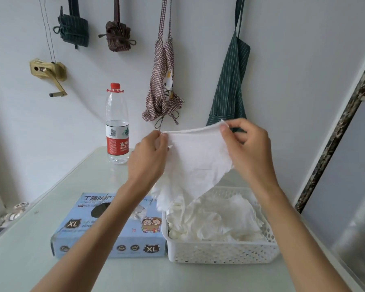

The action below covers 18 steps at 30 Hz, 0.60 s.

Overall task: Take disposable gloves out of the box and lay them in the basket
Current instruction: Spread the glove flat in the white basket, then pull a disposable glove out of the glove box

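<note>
Above the far rim of the white perforated basket (223, 252), both hands held one white glove (196, 161) stretched by its cuff, the left hand (148, 159) pinching one corner and the right hand (247, 148) pinching the other, its fingers dangling toward the heap of white gloves (217, 222) already filling the basket. Just left of the basket, touching it near the tabletop's (30, 260) front edge, lay the blue glove box (105, 234), its oval opening dark. Near the far edge stood a water bottle (116, 125), holding only a little water.

Water bottle (117, 125) upright on table (40, 239); aprons (230, 85) hang on wall.
</note>
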{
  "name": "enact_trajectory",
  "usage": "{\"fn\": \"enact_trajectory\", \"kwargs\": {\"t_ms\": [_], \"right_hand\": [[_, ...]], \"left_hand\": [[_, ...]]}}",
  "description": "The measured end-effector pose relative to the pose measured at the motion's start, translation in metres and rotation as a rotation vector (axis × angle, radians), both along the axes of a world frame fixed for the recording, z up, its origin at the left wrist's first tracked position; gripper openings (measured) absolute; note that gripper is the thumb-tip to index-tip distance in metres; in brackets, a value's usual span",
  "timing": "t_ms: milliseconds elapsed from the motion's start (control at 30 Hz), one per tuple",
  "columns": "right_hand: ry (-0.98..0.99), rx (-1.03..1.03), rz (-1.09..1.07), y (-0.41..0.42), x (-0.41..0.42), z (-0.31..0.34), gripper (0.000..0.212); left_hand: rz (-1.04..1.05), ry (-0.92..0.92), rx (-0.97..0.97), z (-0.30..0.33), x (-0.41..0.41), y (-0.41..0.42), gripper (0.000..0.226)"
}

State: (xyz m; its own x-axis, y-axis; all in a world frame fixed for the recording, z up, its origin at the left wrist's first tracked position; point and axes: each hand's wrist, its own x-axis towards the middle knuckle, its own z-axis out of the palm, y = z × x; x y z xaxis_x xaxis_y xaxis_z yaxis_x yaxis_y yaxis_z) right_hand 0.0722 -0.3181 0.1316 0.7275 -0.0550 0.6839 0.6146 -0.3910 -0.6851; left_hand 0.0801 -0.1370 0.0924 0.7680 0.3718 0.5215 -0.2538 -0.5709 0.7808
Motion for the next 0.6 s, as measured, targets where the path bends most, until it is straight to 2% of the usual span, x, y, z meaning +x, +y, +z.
{"fn": "enact_trajectory", "kwargs": {"t_ms": [67,133,267,367,433,500,600], "right_hand": [[0.159,0.057,0.005,-0.017,0.008,-0.018,0.014],[0.301,0.041,-0.083,-0.038,0.020,-0.047,0.013],[0.513,-0.193,-0.301,-0.073,0.044,-0.097,0.020],[0.545,-0.377,-0.404,-0.085,0.052,-0.114,0.013],[0.539,-0.466,-0.453,-0.089,0.056,-0.120,0.014],[0.514,-0.555,-0.485,-0.089,0.056,-0.122,0.018],[0.462,-0.652,-0.494,-0.088,0.054,-0.121,0.027]], "left_hand": [[0.022,0.118,0.159,-0.006,0.014,-0.012,0.028],[-0.017,0.227,0.352,-0.026,0.034,-0.031,0.026],[-0.096,0.290,0.696,-0.065,0.057,-0.059,0.031],[-0.131,0.291,0.860,-0.078,0.064,-0.068,0.033],[-0.157,0.273,0.911,-0.082,0.067,-0.067,0.039],[-0.161,0.211,0.853,-0.084,0.068,-0.063,0.046],[-0.124,0.094,0.713,-0.078,0.060,-0.047,0.034]]}}
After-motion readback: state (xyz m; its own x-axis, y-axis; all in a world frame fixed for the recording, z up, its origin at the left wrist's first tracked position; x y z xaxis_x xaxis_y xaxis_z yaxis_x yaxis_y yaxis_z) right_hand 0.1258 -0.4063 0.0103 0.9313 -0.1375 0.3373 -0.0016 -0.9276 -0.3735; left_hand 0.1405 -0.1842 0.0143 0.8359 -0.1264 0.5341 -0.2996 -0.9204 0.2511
